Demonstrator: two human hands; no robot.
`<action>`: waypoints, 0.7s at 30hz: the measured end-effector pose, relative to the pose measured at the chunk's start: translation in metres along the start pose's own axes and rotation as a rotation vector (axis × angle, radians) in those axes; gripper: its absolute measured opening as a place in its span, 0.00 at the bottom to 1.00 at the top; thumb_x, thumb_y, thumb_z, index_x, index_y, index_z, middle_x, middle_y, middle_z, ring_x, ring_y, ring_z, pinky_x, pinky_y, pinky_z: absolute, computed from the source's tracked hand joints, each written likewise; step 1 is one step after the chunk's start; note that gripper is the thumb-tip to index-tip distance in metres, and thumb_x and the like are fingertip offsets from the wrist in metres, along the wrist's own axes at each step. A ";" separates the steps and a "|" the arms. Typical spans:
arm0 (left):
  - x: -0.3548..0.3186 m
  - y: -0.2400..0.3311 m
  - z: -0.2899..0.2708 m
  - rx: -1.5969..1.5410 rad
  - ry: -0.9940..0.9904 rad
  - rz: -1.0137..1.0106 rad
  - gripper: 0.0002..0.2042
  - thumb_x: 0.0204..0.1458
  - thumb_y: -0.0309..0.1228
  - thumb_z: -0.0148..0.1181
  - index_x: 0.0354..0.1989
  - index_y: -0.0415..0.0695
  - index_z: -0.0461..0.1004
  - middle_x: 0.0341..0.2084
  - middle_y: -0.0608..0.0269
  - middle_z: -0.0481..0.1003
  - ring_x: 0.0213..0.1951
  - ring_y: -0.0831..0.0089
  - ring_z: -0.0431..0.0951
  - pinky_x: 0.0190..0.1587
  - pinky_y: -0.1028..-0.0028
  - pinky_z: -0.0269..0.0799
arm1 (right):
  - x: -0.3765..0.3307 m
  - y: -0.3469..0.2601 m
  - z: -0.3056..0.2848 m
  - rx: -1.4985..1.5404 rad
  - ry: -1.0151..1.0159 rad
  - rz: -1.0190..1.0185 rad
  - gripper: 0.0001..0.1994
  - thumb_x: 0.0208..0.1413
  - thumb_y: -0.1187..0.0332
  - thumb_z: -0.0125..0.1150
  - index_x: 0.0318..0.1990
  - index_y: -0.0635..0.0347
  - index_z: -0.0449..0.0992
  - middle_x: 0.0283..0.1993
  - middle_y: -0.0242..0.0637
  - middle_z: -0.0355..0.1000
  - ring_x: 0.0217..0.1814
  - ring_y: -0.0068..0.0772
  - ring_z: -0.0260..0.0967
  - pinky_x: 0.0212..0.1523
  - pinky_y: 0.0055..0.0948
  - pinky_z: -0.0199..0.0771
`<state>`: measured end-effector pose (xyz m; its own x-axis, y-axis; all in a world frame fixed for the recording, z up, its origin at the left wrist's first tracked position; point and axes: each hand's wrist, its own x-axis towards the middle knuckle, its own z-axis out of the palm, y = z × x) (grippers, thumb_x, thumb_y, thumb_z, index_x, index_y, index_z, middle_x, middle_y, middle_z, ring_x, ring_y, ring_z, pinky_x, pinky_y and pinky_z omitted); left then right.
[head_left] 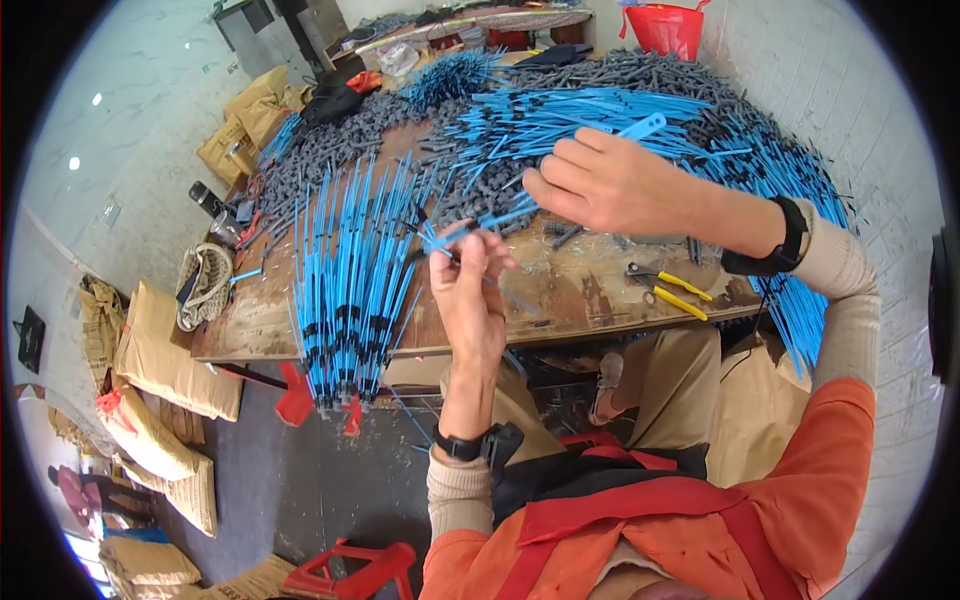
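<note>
Holds a blue strip [508, 215] above the surface [590, 285], pinching near one end with the left hand [469, 285] and gripping farther along in the curled right hand [598, 185]. Appears partway through: shows black-banded strips [345, 265] fanned at left, probably done, and leaves heaped grey pieces [345, 150] behind, probably pending; cannot tell for the blue heap [590, 107].
</note>
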<state>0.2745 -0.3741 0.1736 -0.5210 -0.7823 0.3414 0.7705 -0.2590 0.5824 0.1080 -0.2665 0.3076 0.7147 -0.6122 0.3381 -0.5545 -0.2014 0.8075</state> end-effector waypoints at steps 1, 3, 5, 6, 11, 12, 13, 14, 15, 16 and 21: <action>-0.003 0.000 0.003 -0.003 -0.003 -0.002 0.16 0.60 0.28 0.57 0.54 0.38 0.67 0.48 0.53 0.75 0.47 0.66 0.78 0.37 0.76 0.76 | -0.002 -0.004 -0.002 0.019 0.004 0.029 0.13 0.45 0.68 0.57 0.40 0.62 0.73 0.30 0.29 0.62 0.34 0.26 0.62 0.34 0.25 0.61; -0.009 0.002 0.013 -0.034 0.018 0.012 0.13 0.60 0.28 0.56 0.52 0.39 0.67 0.42 0.55 0.75 0.46 0.65 0.78 0.41 0.74 0.78 | -0.005 -0.011 -0.005 0.057 0.014 0.086 0.14 0.45 0.67 0.57 0.40 0.62 0.74 0.30 0.29 0.62 0.33 0.26 0.62 0.33 0.25 0.61; -0.020 0.010 0.019 -0.055 0.026 0.011 0.12 0.60 0.28 0.56 0.51 0.39 0.67 0.40 0.57 0.76 0.46 0.65 0.78 0.43 0.72 0.79 | -0.004 -0.017 -0.017 0.015 -0.021 0.085 0.14 0.46 0.66 0.58 0.40 0.62 0.74 0.30 0.29 0.62 0.33 0.25 0.62 0.33 0.25 0.60; -0.024 0.017 0.020 0.002 0.017 -0.011 0.11 0.61 0.28 0.55 0.49 0.39 0.67 0.39 0.57 0.75 0.46 0.65 0.78 0.45 0.70 0.79 | -0.001 -0.018 -0.022 -0.025 -0.043 0.080 0.14 0.46 0.65 0.59 0.40 0.61 0.75 0.29 0.28 0.61 0.33 0.25 0.61 0.33 0.25 0.60; -0.031 0.042 0.029 -0.005 0.070 -0.036 0.07 0.62 0.28 0.53 0.44 0.40 0.68 0.37 0.60 0.74 0.44 0.66 0.78 0.47 0.67 0.78 | 0.009 -0.018 -0.052 -0.010 -0.073 0.043 0.16 0.49 0.60 0.61 0.43 0.58 0.75 0.28 0.29 0.63 0.32 0.28 0.64 0.32 0.27 0.62; -0.031 0.042 0.028 -0.062 0.108 -0.028 0.06 0.62 0.28 0.53 0.42 0.40 0.68 0.37 0.60 0.74 0.43 0.67 0.78 0.46 0.68 0.79 | 0.008 -0.019 -0.060 -0.012 -0.081 0.047 0.16 0.49 0.60 0.61 0.43 0.58 0.75 0.28 0.29 0.63 0.32 0.28 0.64 0.32 0.27 0.62; -0.031 0.043 0.023 -0.065 0.104 -0.037 0.06 0.62 0.28 0.53 0.42 0.40 0.68 0.37 0.60 0.74 0.43 0.67 0.78 0.46 0.68 0.79 | 0.006 -0.022 -0.068 0.236 -0.215 0.161 0.16 0.51 0.59 0.61 0.43 0.58 0.75 0.29 0.30 0.65 0.33 0.30 0.66 0.32 0.28 0.64; -0.031 0.049 0.013 -0.072 0.052 -0.031 0.05 0.62 0.28 0.52 0.40 0.40 0.68 0.36 0.61 0.73 0.42 0.68 0.78 0.44 0.69 0.78 | 0.008 -0.025 -0.075 0.489 -0.333 0.272 0.16 0.52 0.58 0.61 0.43 0.57 0.75 0.29 0.32 0.67 0.34 0.32 0.67 0.33 0.30 0.66; -0.031 0.054 0.003 -0.078 0.000 -0.028 0.05 0.62 0.28 0.52 0.39 0.40 0.68 0.36 0.62 0.73 0.40 0.70 0.78 0.43 0.71 0.77 | 0.007 -0.029 -0.079 0.745 -0.450 0.382 0.16 0.54 0.57 0.61 0.44 0.57 0.74 0.30 0.33 0.69 0.35 0.35 0.69 0.33 0.31 0.67; -0.033 0.056 -0.003 -0.090 -0.052 -0.030 0.05 0.63 0.28 0.52 0.37 0.40 0.68 0.35 0.63 0.73 0.38 0.71 0.78 0.41 0.72 0.77 | 0.004 -0.036 -0.079 0.749 -0.452 0.387 0.16 0.54 0.57 0.61 0.44 0.57 0.74 0.30 0.33 0.69 0.35 0.35 0.69 0.33 0.31 0.67; -0.054 0.041 -0.003 0.322 -0.075 -0.125 0.03 0.62 0.27 0.52 0.39 0.41 0.68 0.34 0.64 0.73 0.35 0.76 0.75 0.41 0.76 0.72 | -0.056 -0.077 -0.036 1.193 -0.855 0.439 0.15 0.59 0.55 0.57 0.44 0.57 0.74 0.33 0.44 0.73 0.36 0.49 0.73 0.35 0.44 0.71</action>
<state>0.3349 -0.3442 0.1771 -0.6388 -0.7090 0.2989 0.5497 -0.1488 0.8220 0.1257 -0.1890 0.2439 0.1883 -0.9444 -0.2696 -0.9569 -0.1146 -0.2670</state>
